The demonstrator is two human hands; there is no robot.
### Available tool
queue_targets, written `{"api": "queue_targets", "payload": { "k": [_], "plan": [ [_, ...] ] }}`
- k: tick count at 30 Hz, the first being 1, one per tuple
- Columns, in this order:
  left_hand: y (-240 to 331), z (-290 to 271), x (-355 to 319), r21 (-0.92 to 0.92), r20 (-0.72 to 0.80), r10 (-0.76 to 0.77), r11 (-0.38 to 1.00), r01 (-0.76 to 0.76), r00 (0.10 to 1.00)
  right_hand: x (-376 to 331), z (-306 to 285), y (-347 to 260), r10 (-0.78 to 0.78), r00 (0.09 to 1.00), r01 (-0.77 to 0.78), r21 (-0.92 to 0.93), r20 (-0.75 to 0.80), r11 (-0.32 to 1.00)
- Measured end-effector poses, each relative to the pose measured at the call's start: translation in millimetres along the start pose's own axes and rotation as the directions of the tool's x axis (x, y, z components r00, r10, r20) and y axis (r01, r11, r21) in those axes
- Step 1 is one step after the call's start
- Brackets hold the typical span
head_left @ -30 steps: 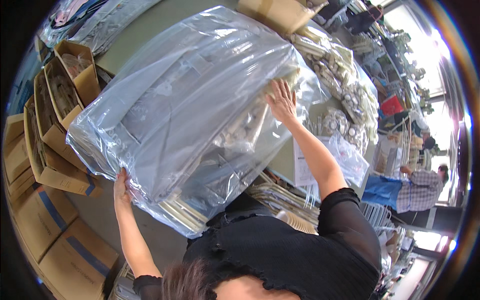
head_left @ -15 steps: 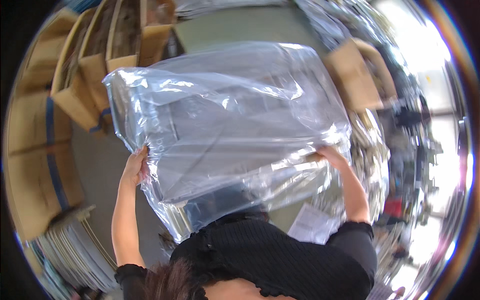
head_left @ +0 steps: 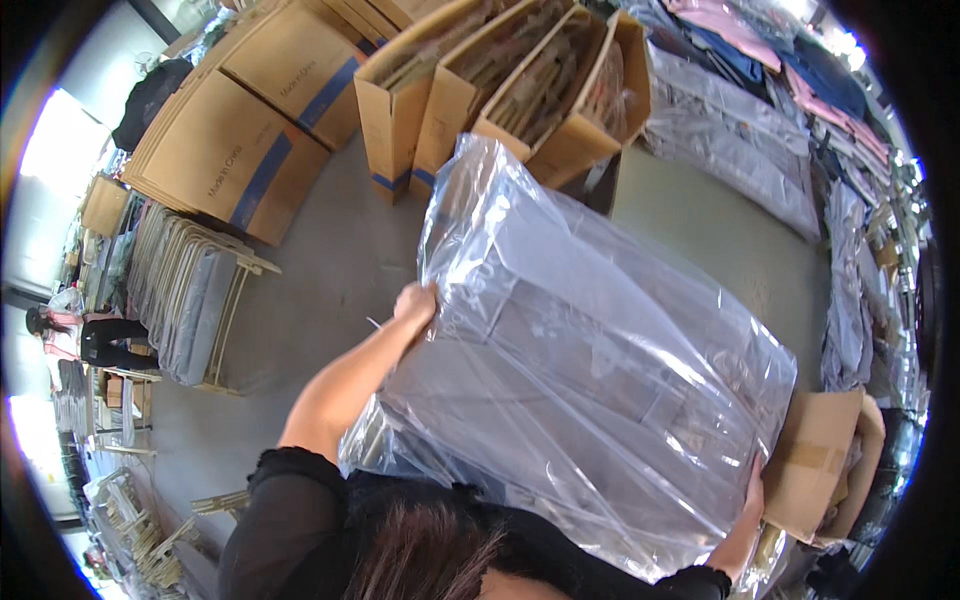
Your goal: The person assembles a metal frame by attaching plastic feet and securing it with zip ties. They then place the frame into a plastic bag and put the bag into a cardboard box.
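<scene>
A big clear plastic bag point(head_left: 590, 360) stuffed with folded grey garments fills the middle of the head view, held up in front of my chest. My left hand point(head_left: 415, 303) grips its left edge near the top. My right hand point(head_left: 752, 495) clasps the lower right corner; only its fingers and wrist show past the plastic. Both forearms come up from black sleeves at the bottom edge.
Open brown cartons point(head_left: 500, 90) packed with flat items stand on the floor ahead, with flattened cartons point(head_left: 230, 140) to their left. A rack of grey stacks point(head_left: 195, 290) is at left. Bagged and folded clothes point(head_left: 740, 110) cover a table at right. A person point(head_left: 75, 335) stands far left.
The view has swung left, from the table side toward the cartons and floor. The bag stays held in both hands; my right hand has slipped from its upper edge to its lower right corner.
</scene>
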State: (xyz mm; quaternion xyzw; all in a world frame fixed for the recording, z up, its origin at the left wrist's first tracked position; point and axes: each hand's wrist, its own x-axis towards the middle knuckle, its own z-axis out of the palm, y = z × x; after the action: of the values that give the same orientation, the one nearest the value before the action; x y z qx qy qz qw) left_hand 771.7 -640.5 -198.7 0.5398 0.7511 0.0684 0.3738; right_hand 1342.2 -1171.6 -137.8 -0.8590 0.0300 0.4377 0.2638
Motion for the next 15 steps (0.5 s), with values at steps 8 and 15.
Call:
{"api": "queue_targets", "payload": {
  "k": [8, 15],
  "plan": [
    [-25, -78, -23, -0.219, 0.134, 0.019, 0.976, 0.011, 0.991, -92, 64, 21, 0.007, 1.000, -0.004, 0.115, -0.029, 0.993],
    [-119, -170, -10, -0.566, 0.159, -0.095, 0.806, 0.170, 0.983, -171, 104, -92, -0.192, 0.981, 0.192, 0.053, -0.012, 0.980]
  ]
}}
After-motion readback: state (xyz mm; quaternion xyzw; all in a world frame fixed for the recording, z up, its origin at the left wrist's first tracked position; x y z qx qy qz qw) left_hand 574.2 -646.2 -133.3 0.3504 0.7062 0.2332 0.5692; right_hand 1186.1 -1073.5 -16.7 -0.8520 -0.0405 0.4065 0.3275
